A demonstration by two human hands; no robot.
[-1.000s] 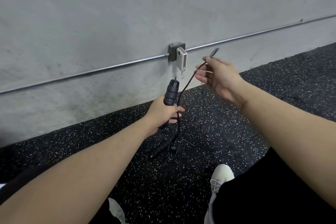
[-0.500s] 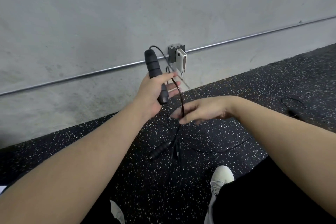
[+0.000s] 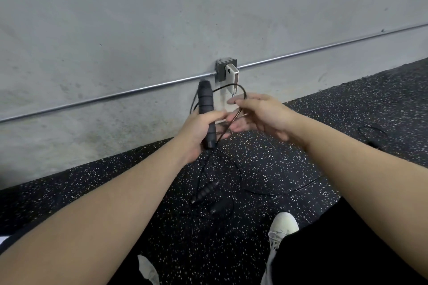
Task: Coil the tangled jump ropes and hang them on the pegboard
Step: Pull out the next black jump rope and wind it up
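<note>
Gripping a black foam handle near its lower end, the left hand holds it close to upright in the head view, top tipped slightly left, against the grey wall. Its fingers are curled round the grip. The thin black cord leaves the handle and arcs rightward in a loop to the right hand, which is just beside the left and a little higher. That hand seems to pinch the cord between thumb and fingertips, the other fingers loosely spread; the exact contact is hard to make out.

So the loop's long axis runs left to right between the two hands, and the right hand is the nearer one to the free cord. Judging from this, the next wrap means carrying that loop across to the handle.

From the held handle more cord drops straight down to the speckled black floor, where two further ribbed handles lie close together below the hands amid slack strands, one strand trailing away right. The rope looks thin, limp and not yet coiled. No pegboard is in view.
</note>
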